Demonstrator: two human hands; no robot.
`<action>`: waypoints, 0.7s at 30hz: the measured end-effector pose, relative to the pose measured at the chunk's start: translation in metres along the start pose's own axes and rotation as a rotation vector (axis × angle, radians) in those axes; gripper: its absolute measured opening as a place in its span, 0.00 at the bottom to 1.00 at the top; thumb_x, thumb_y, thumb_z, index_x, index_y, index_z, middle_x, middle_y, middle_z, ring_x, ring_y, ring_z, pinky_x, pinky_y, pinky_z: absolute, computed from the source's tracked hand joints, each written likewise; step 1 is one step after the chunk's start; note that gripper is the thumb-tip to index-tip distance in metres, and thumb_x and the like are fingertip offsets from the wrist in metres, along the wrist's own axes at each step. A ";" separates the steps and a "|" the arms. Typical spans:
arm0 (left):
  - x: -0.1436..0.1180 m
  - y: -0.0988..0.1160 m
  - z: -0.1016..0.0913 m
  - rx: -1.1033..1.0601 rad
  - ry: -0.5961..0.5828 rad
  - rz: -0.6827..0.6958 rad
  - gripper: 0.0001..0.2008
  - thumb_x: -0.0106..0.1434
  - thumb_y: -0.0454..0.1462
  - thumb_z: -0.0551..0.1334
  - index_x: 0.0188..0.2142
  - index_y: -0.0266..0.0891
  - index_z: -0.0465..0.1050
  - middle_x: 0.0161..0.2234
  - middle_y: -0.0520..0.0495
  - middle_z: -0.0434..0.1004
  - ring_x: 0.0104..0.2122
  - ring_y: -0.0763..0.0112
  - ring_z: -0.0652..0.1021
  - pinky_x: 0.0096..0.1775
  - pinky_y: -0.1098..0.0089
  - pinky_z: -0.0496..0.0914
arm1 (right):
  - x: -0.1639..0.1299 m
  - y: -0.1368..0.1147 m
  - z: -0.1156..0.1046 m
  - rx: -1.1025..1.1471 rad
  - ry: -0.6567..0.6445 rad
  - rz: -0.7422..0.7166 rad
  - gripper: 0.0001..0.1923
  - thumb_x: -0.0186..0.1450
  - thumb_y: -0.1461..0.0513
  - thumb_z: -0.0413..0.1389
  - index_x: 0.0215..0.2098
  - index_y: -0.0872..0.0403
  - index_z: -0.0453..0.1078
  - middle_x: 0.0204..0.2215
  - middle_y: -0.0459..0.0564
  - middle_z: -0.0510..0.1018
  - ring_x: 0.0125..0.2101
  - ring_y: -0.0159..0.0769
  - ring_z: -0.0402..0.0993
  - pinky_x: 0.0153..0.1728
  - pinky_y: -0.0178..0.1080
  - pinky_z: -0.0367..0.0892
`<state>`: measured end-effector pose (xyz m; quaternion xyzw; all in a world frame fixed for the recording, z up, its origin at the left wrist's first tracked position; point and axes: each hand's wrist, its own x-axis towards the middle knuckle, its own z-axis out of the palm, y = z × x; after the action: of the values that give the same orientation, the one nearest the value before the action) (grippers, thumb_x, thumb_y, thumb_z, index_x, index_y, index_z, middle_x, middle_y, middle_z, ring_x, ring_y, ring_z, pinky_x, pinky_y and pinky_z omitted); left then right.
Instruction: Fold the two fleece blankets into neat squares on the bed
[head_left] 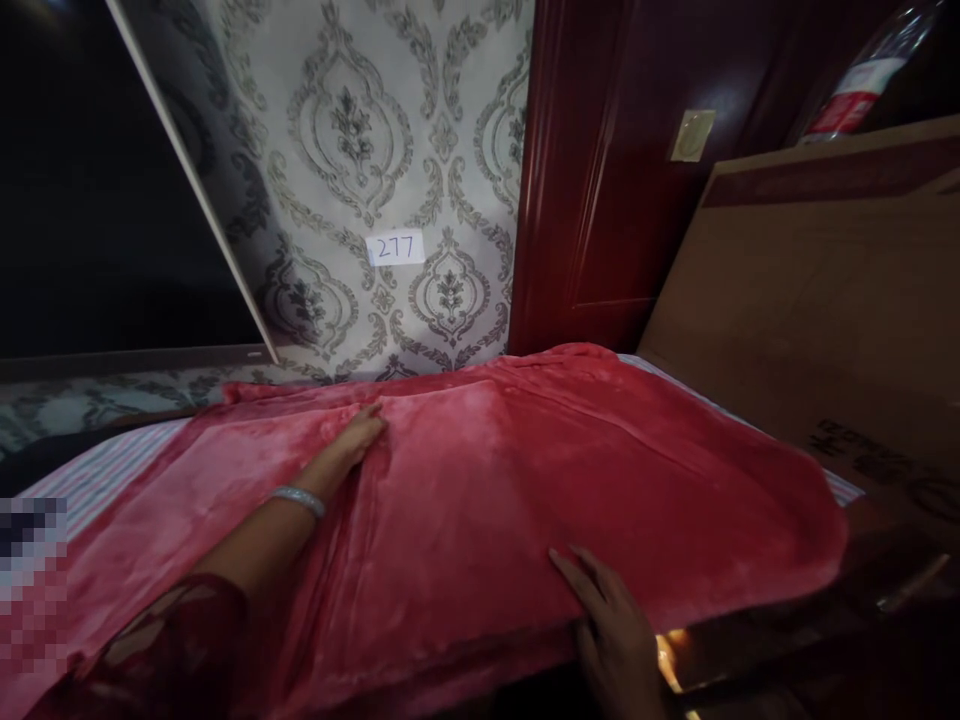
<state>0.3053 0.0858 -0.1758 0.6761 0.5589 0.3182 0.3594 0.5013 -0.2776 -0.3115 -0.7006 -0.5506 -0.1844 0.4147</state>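
Observation:
A red plush blanket [487, 470] lies spread over a bed with a striped sheet [105, 470] showing at its left edge. My left hand [358, 435] reaches far across and rests flat on the blanket near its back fold, fingers stretched out; a silver bracelet [298, 498] circles that wrist. My right hand [611, 620] lies flat on the blanket's near edge, fingers spread. Neither hand grips the fabric.
Patterned grey wallpaper [352, 130] with a paper label reading 277 [395, 248] stands behind the bed. A dark red wooden door [600, 180] is at the back right. A large cardboard sheet [817, 290] leans at the right, a plastic bottle [862, 90] above it.

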 end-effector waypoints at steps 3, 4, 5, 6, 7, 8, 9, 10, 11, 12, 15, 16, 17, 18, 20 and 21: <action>0.012 0.007 0.000 0.152 -0.005 -0.001 0.30 0.54 0.27 0.58 0.59 0.33 0.68 0.34 0.43 0.79 0.31 0.63 0.79 0.33 0.68 0.74 | 0.000 0.000 0.003 -0.014 0.019 -0.007 0.40 0.55 0.73 0.45 0.62 0.39 0.66 0.53 0.49 0.74 0.48 0.40 0.75 0.43 0.42 0.75; 0.015 0.009 0.002 0.211 0.007 0.007 0.30 0.54 0.26 0.58 0.58 0.33 0.69 0.36 0.42 0.79 0.33 0.61 0.80 0.36 0.67 0.75 | -0.001 0.000 0.004 -0.018 0.025 -0.009 0.40 0.55 0.73 0.45 0.62 0.39 0.66 0.53 0.49 0.74 0.48 0.40 0.75 0.43 0.42 0.75; 0.017 0.010 0.004 0.270 0.023 0.019 0.29 0.54 0.26 0.58 0.57 0.33 0.70 0.39 0.39 0.79 0.38 0.58 0.80 0.40 0.64 0.75 | -0.001 0.001 0.005 -0.019 0.026 -0.012 0.40 0.55 0.73 0.45 0.62 0.39 0.66 0.54 0.49 0.74 0.49 0.41 0.75 0.44 0.43 0.75; 0.019 0.010 0.006 0.328 0.037 0.035 0.28 0.54 0.26 0.58 0.56 0.33 0.71 0.43 0.37 0.78 0.42 0.56 0.79 0.44 0.62 0.74 | -0.002 0.002 0.006 -0.016 0.018 -0.018 0.40 0.55 0.73 0.46 0.62 0.39 0.66 0.54 0.49 0.73 0.49 0.41 0.75 0.44 0.43 0.75; 0.019 0.010 0.009 0.383 0.047 0.051 0.27 0.55 0.26 0.58 0.55 0.34 0.71 0.47 0.35 0.76 0.46 0.53 0.78 0.47 0.60 0.73 | -0.003 0.002 0.006 -0.011 0.002 -0.021 0.40 0.55 0.73 0.46 0.63 0.39 0.66 0.55 0.49 0.73 0.50 0.41 0.75 0.45 0.43 0.75; 0.018 0.010 0.010 0.434 0.050 0.066 0.26 0.56 0.26 0.57 0.54 0.33 0.72 0.50 0.33 0.74 0.49 0.51 0.77 0.50 0.58 0.72 | -0.003 0.003 0.005 -0.005 -0.017 -0.021 0.40 0.56 0.73 0.46 0.63 0.39 0.66 0.55 0.49 0.73 0.50 0.41 0.75 0.46 0.43 0.75; 0.017 0.010 0.011 0.480 0.046 0.081 0.24 0.57 0.27 0.57 0.54 0.33 0.72 0.52 0.32 0.73 0.50 0.50 0.76 0.51 0.57 0.71 | -0.003 0.005 0.003 0.003 -0.041 -0.016 0.39 0.57 0.72 0.46 0.63 0.39 0.66 0.55 0.49 0.74 0.50 0.41 0.75 0.46 0.43 0.75; 0.015 0.012 0.012 0.521 0.039 0.099 0.23 0.57 0.27 0.56 0.53 0.32 0.73 0.53 0.30 0.71 0.51 0.49 0.76 0.52 0.56 0.71 | -0.003 0.006 -0.002 0.017 -0.073 -0.007 0.38 0.58 0.72 0.46 0.63 0.40 0.66 0.55 0.50 0.74 0.51 0.41 0.75 0.46 0.43 0.76; 0.012 0.013 0.011 0.556 0.032 0.120 0.23 0.58 0.27 0.57 0.53 0.32 0.72 0.55 0.29 0.70 0.52 0.48 0.75 0.52 0.55 0.70 | -0.001 0.007 -0.009 0.039 -0.112 0.005 0.35 0.60 0.71 0.46 0.63 0.41 0.66 0.56 0.51 0.74 0.51 0.41 0.75 0.47 0.43 0.76; 0.009 0.016 0.011 0.582 0.030 0.148 0.24 0.58 0.28 0.57 0.54 0.32 0.71 0.57 0.29 0.68 0.55 0.47 0.73 0.54 0.55 0.69 | 0.002 0.008 -0.017 0.064 -0.157 0.019 0.32 0.63 0.69 0.46 0.62 0.42 0.67 0.56 0.51 0.74 0.52 0.41 0.75 0.47 0.44 0.75; -0.004 0.030 0.014 0.693 0.015 0.336 0.27 0.62 0.31 0.56 0.61 0.36 0.65 0.65 0.33 0.59 0.65 0.48 0.62 0.63 0.53 0.59 | 0.023 0.007 -0.047 0.124 -0.298 0.033 0.23 0.69 0.60 0.48 0.62 0.44 0.68 0.58 0.53 0.73 0.56 0.44 0.72 0.53 0.48 0.72; -0.008 0.035 0.017 0.746 -0.006 0.409 0.27 0.64 0.33 0.56 0.63 0.37 0.63 0.67 0.35 0.57 0.66 0.49 0.59 0.65 0.52 0.55 | 0.035 0.003 -0.053 0.130 -0.324 0.028 0.22 0.70 0.58 0.49 0.62 0.44 0.67 0.58 0.53 0.73 0.57 0.44 0.70 0.55 0.51 0.71; -0.013 0.041 0.021 0.800 -0.037 0.466 0.28 0.66 0.36 0.55 0.65 0.38 0.60 0.68 0.35 0.56 0.67 0.50 0.57 0.66 0.51 0.53 | 0.050 -0.001 -0.056 0.133 -0.331 0.021 0.23 0.71 0.57 0.48 0.63 0.44 0.66 0.59 0.53 0.72 0.58 0.45 0.69 0.57 0.53 0.69; -0.017 0.047 0.026 0.849 -0.074 0.500 0.28 0.67 0.39 0.54 0.66 0.38 0.58 0.68 0.35 0.55 0.68 0.50 0.56 0.66 0.50 0.52 | 0.067 -0.007 -0.056 0.137 -0.331 0.026 0.23 0.72 0.57 0.47 0.64 0.45 0.65 0.60 0.53 0.71 0.59 0.44 0.68 0.58 0.53 0.67; -0.024 0.056 0.035 0.903 -0.139 0.486 0.30 0.69 0.44 0.52 0.68 0.37 0.55 0.69 0.34 0.53 0.69 0.50 0.55 0.66 0.48 0.50 | 0.105 -0.022 -0.042 0.141 -0.346 -0.019 0.25 0.73 0.56 0.45 0.67 0.48 0.61 0.63 0.55 0.68 0.61 0.44 0.65 0.60 0.53 0.64; -0.026 0.058 0.038 0.912 -0.157 0.467 0.31 0.69 0.46 0.52 0.68 0.36 0.55 0.69 0.34 0.52 0.69 0.49 0.54 0.66 0.47 0.50 | 0.126 -0.031 -0.030 0.127 -0.386 -0.055 0.27 0.72 0.55 0.46 0.68 0.51 0.58 0.65 0.56 0.64 0.64 0.45 0.61 0.63 0.54 0.60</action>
<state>0.3633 0.0488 -0.1481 0.8927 0.4462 0.0625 -0.0116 0.5198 -0.2216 -0.1925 -0.6802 -0.6492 -0.0226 0.3396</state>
